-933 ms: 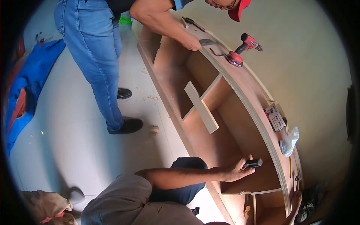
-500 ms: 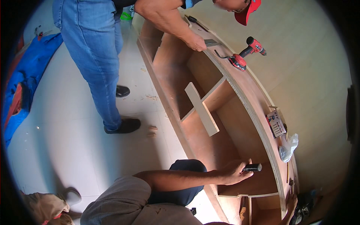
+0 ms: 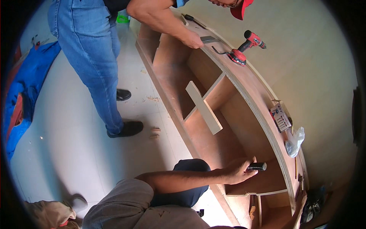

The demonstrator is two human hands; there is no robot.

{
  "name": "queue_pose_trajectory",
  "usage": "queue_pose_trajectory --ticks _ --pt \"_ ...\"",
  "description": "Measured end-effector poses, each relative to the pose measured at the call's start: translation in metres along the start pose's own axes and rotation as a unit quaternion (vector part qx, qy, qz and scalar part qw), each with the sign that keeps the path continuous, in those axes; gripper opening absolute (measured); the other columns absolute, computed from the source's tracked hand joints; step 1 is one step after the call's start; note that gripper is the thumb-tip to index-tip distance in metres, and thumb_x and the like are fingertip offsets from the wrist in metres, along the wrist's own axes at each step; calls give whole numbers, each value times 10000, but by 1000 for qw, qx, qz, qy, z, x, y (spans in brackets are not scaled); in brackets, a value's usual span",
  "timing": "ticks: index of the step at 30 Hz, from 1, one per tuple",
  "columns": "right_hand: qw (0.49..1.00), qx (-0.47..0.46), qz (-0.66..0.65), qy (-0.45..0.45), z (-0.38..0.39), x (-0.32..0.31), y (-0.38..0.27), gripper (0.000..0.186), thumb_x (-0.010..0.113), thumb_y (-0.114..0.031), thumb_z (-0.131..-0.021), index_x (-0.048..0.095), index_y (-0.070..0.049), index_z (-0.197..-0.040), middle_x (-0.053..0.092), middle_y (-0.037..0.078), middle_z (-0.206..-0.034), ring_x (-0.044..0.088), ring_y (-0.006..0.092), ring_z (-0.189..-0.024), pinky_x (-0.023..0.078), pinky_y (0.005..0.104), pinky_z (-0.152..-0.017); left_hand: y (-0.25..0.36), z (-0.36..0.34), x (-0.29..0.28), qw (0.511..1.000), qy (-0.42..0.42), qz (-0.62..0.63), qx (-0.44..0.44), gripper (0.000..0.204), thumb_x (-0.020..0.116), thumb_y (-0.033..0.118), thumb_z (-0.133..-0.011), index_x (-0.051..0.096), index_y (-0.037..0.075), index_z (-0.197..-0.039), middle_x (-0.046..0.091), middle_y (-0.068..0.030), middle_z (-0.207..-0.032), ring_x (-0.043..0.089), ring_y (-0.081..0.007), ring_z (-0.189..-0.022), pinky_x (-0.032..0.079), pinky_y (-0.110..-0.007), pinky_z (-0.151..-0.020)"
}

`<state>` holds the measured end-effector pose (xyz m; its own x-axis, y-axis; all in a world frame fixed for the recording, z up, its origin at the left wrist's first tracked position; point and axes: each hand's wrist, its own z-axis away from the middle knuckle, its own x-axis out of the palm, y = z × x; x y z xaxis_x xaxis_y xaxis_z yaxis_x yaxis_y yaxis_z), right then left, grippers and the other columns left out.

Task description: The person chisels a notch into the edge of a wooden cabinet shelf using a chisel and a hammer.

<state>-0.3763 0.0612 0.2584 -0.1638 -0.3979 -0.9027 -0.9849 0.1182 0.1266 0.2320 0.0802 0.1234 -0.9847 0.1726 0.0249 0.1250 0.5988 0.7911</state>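
My left hand [image 3: 241, 171] is closed around a short black block-shaped tool [image 3: 257, 166] with a paler end, above the near compartment of a curved plywood cabinet frame [image 3: 259, 107]. What kind of tool it is, I cannot make out. At the lower right, my right hand [image 3: 302, 199] rests by the frame's outer edge, its fingers seemingly closed on the end of a thin tool [image 3: 300, 179] with a dark head. A pale wooden strip [image 3: 204, 107] lies across a divider of the frame, out of reach of both hands.
A person in jeans [image 3: 85, 57] leans over the far end, a hand [image 3: 193, 40] at a grey metal piece [image 3: 209, 39]. Along the rim are a red cordless drill [image 3: 244, 49], a small box [image 3: 280, 117] and a plastic bag [image 3: 294, 143]. Wood shavings [image 3: 154, 99] litter the floor.
The view has shifted slightly, so the frame and the things on it appear a little displaced. Both my hands keep about the same places and hold; the other person stays bent over the far end.
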Motion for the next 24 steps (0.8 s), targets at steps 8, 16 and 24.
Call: queue_pose_trajectory --ticks 8,16,24 --pt "997 -63 31 19 -3 10 9 380 423 -262 -1043 633 53 -1072 640 309 -986 606 484 -947 462 544 -814 10 2 -3 999 -14 -40 23 190 691 115 -945 515 61 -992 535 -88 -772 582 -224 -689 462 -374 -608" --pt "996 -37 -19 80 -2 16 6 383 509 -320 -1028 631 29 -930 619 286 -844 594 482 -800 456 550 -754 3 2 3 997 -25 -57 42 201 697 67 -917 496 58 -922 504 -91 -748 547 -242 -657 423 -393 -590" --pt "996 15 -11 93 -3 21 7 392 509 -320 -1021 637 22 -879 618 276 -847 593 468 -814 447 557 -748 2 3 4 996 -36 -63 46 208 703 46 -890 498 53 -918 517 -104 -782 566 -271 -683 435 -403 -611"
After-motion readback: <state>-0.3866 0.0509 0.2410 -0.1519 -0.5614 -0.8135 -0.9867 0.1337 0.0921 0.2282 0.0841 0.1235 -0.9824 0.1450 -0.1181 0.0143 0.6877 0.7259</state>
